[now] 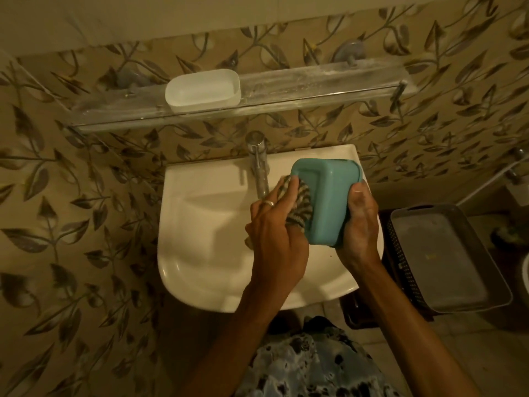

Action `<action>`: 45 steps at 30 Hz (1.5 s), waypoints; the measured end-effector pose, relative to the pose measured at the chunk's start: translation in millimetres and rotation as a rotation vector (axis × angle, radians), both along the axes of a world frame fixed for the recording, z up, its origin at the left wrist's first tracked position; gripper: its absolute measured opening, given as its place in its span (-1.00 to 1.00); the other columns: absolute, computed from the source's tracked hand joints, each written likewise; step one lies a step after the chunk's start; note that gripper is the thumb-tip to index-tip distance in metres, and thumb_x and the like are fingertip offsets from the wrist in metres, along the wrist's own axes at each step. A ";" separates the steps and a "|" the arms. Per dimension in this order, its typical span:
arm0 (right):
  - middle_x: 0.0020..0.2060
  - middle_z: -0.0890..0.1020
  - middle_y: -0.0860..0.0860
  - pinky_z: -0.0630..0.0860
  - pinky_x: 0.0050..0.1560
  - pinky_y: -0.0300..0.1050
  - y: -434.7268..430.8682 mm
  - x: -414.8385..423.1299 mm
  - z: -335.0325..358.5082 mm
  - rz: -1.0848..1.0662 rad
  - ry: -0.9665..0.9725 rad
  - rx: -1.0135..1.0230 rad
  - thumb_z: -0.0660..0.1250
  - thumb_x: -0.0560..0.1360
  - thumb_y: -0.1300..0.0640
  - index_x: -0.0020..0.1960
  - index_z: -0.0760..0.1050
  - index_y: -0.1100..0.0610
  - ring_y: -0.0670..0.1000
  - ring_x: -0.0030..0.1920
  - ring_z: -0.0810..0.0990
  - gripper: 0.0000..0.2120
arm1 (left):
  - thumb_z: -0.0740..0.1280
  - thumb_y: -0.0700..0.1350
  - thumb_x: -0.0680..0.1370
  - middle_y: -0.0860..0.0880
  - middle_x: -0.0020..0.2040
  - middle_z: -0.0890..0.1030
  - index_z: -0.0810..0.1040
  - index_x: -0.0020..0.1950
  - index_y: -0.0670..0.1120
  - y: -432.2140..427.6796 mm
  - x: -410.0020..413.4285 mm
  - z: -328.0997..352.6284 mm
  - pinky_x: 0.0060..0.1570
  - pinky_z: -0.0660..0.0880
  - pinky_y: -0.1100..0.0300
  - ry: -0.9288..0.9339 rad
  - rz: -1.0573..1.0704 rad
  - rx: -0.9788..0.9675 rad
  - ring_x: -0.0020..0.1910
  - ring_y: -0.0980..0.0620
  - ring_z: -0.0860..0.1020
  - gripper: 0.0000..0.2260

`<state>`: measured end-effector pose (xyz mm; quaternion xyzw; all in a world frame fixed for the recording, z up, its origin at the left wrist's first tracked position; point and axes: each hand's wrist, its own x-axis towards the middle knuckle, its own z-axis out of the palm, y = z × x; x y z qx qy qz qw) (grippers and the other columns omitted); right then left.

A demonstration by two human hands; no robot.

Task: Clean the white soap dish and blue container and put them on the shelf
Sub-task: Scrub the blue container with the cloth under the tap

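Note:
The blue container (326, 196) is held upside down over the right side of the white sink (200, 253). My right hand (359, 222) grips its right side, thumb on the rim. My left hand (272, 233) holds a striped cloth (300, 207) pressed against the container's left side. The white soap dish (202, 90) stands upright on the glass shelf (315, 81) above the sink, left of the shelf's middle.
A chrome tap (259, 164) rises at the back of the sink, just left of the container. A grey tray (446, 253) lies on a dark perforated basket (398, 262) to the right of the sink. Patterned tiles cover the wall.

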<state>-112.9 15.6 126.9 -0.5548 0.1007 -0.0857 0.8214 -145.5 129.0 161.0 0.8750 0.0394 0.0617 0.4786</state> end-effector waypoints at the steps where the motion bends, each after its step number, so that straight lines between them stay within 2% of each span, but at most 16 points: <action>1: -0.14 0.66 -0.09 0.60 -0.15 -0.09 1.7 -0.3 0.3 0.018 -0.006 -0.041 0.08 0.55 -0.06 0.07 0.49 -0.01 -0.06 -0.11 0.62 -0.74 | 0.07 -0.18 0.34 0.08 0.43 0.36 0.24 0.44 0.22 0.5 7.0 4.1 0.34 0.29 -0.14 0.014 0.025 -0.024 0.35 0.06 0.27 -0.32; 6: -0.15 0.68 -0.09 0.59 -0.20 -0.17 7.3 -1.8 -5.2 0.077 -0.016 -0.093 0.06 0.56 -0.04 0.12 0.48 0.04 -0.08 -0.14 0.66 -0.70 | 0.07 -0.19 0.34 0.06 0.45 0.33 0.25 0.46 0.18 -1.1 23.9 19.2 0.38 0.23 -0.07 -0.056 -0.002 0.027 0.39 0.04 0.23 -0.32; 11: -0.06 0.68 0.04 0.60 -0.09 -0.06 7.7 -1.1 -12.1 0.086 0.007 -0.094 0.08 0.60 -0.07 0.15 0.49 0.11 0.05 -0.05 0.65 -0.66 | 0.06 -0.18 0.40 0.11 0.49 0.27 0.28 0.46 0.11 -4.8 2.3 2.2 0.33 0.15 0.31 -0.193 -0.153 0.104 0.39 0.08 0.23 -0.39; 14: -0.08 0.68 0.03 0.61 -0.09 -0.07 9.6 -3.2 -14.0 0.092 0.031 -0.106 0.12 0.59 -0.17 0.16 0.49 0.09 0.04 -0.06 0.66 -0.62 | 0.06 -0.18 0.40 0.09 0.45 0.32 0.35 0.42 0.05 -1.1 3.4 -7.4 0.29 0.23 0.24 -0.247 -0.153 0.099 0.35 0.05 0.28 -0.42; 16: -0.10 0.69 -0.01 0.61 -0.12 -0.11 9.6 -3.0 -15.0 0.105 0.034 -0.089 0.09 0.59 -0.08 0.14 0.50 0.09 0.01 -0.08 0.66 -0.67 | 0.06 -0.18 0.40 0.07 0.43 0.36 0.37 0.41 0.04 1.6 13.4 -6.3 0.30 0.26 0.20 -0.229 -0.143 0.073 0.34 0.06 0.29 -0.43; 19: -0.10 0.70 -0.03 0.61 -0.12 -0.12 6.1 -1.5 -13.8 0.118 0.029 -0.071 0.09 0.56 -0.05 0.15 0.50 0.07 -0.01 -0.09 0.66 -0.68 | 0.07 -0.25 0.38 0.00 0.43 0.37 0.34 0.43 0.08 10.3 35.0 -2.6 0.39 0.26 0.04 -0.102 -0.095 0.005 0.34 0.12 0.26 -0.38; 22: -0.10 0.69 -0.05 0.62 -0.11 -0.04 3.1 -0.4 -12.0 0.106 0.020 -0.039 0.18 0.54 -0.19 0.13 0.51 0.03 -0.02 -0.08 0.66 -0.65 | 0.06 -0.25 0.39 0.01 0.42 0.39 0.36 0.43 0.07 22.5 50.5 -9.6 0.42 0.26 -0.01 0.037 -0.096 -0.124 0.40 0.08 0.32 -0.38; 25: -0.10 0.68 -0.06 0.62 -0.10 -0.01 2.9 3.1 -11.3 0.044 0.026 -0.009 0.21 0.54 -0.21 0.13 0.50 0.04 -0.02 -0.07 0.65 -0.64 | 0.06 -0.27 0.44 0.01 0.41 0.40 0.34 0.45 0.01 25.2 41.7 -18.2 0.33 0.40 0.13 0.136 -0.102 -0.283 0.32 0.23 0.41 -0.42; 26: -0.12 0.68 -0.08 0.62 -0.11 -0.03 2.4 5.3 -11.2 0.008 0.029 0.000 0.19 0.56 -0.17 0.12 0.50 0.05 -0.04 -0.08 0.64 -0.67 | 0.07 -0.30 0.47 0.00 0.42 0.39 0.32 0.47 0.01 23.2 34.5 -23.0 0.20 0.48 0.28 0.169 -0.088 -0.318 0.23 0.35 0.44 -0.44; 28: -0.18 0.66 -0.12 0.60 -0.16 -0.10 0.8 10.3 -9.9 -0.057 0.040 -0.018 0.13 0.57 -0.09 0.07 0.49 0.04 -0.10 -0.13 0.63 -0.73 | 0.07 -0.36 0.52 0.00 0.44 0.33 0.27 0.48 0.04 13.4 12.5 -27.6 -0.07 0.43 0.56 0.216 -0.067 -0.362 0.07 0.53 0.42 -0.44; 31: -0.22 0.62 -0.13 0.58 -0.22 -0.14 0.7 16.3 -9.6 -0.104 0.055 -0.075 0.10 0.55 -0.09 0.04 0.47 0.04 -0.12 -0.18 0.60 -0.73 | 0.06 -0.31 0.49 0.05 0.45 0.26 0.23 0.46 0.17 -1.9 -17.1 -19.0 0.13 0.23 0.65 0.136 -0.085 -0.264 0.24 0.53 0.24 -0.40; 35: -0.12 0.62 0.03 0.57 -0.10 0.02 8.2 16.6 -11.2 -0.047 0.055 -0.105 0.08 0.58 -0.09 0.04 0.47 0.07 0.05 -0.10 0.62 -0.71 | 0.07 -0.27 0.42 0.16 0.48 0.21 0.21 0.45 0.18 -10.9 -13.3 -3.7 0.40 0.19 0.28 -0.064 -0.151 -0.069 0.43 0.23 0.13 -0.36; 38: -0.14 0.65 0.02 0.59 -0.12 -0.11 13.4 16.2 -9.3 0.022 0.020 -0.099 0.06 0.64 -0.04 0.05 0.48 0.10 0.00 -0.10 0.64 -0.71 | 0.07 -0.25 0.45 0.10 0.49 0.22 0.28 0.47 0.05 -9.4 10.5 9.0 0.40 0.17 0.27 -0.126 -0.186 -0.014 0.44 0.18 0.13 -0.42; 40: -0.15 0.66 0.02 0.59 -0.16 -0.14 12.9 16.7 -8.1 0.050 0.010 -0.109 0.07 0.62 -0.06 0.08 0.49 0.11 -0.01 -0.14 0.65 -0.69 | 0.07 -0.23 0.48 0.07 0.49 0.23 0.28 0.47 0.05 -5.0 31.6 17.5 0.38 0.18 0.29 -0.068 -0.195 -0.058 0.43 0.18 0.17 -0.46; 43: -0.20 0.67 -0.08 0.58 -0.27 -0.19 5.7 15.0 -7.1 0.105 0.002 -0.167 0.08 0.55 -0.05 0.07 0.49 0.04 -0.10 -0.19 0.64 -0.72 | 0.08 -0.26 0.58 0.11 0.38 0.37 0.32 0.45 0.06 8.3 60.0 25.7 0.34 0.35 0.14 0.100 -0.121 -0.259 0.33 0.16 0.35 -0.54; 45: -0.22 0.66 -0.17 0.56 -0.30 -0.23 0.0 14.1 -4.2 0.137 -0.011 -0.237 0.08 0.53 -0.05 0.02 0.49 0.01 -0.18 -0.22 0.62 -0.74 | 0.08 -0.26 0.59 0.00 0.27 0.52 0.39 0.39 0.02 22.6 73.7 19.0 0.19 0.47 0.06 0.250 -0.001 -0.422 0.20 0.04 0.51 -0.59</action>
